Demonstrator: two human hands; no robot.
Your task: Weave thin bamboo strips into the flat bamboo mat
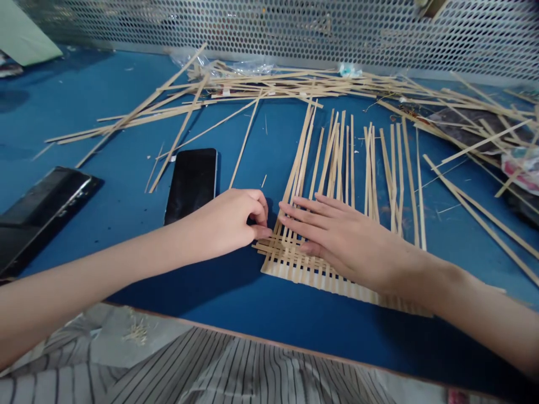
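A partly woven mat of flat, pale bamboo strips (290,255) lies on the table, with a whitish band along its near edge. Long upright strips (327,151) fan out from it toward the back. At the mat's left edge, my left hand (240,219) has its fingers curled, thumb and forefinger closed at the end of a crosswise bamboo strip; the fingers partly hide the grip. My right hand (349,238) lies flat, palm down, across the weave and the bases of the upright strips, its fingers stretched out. It covers much of the mat's middle.
A black phone (191,182) lies left of the mat, and a glossy black case (46,210) farther left. Loose strips (286,84) are heaped along the back, before a perforated metal panel (295,31). Dark plastic and more strips (484,132) crowd the right side.
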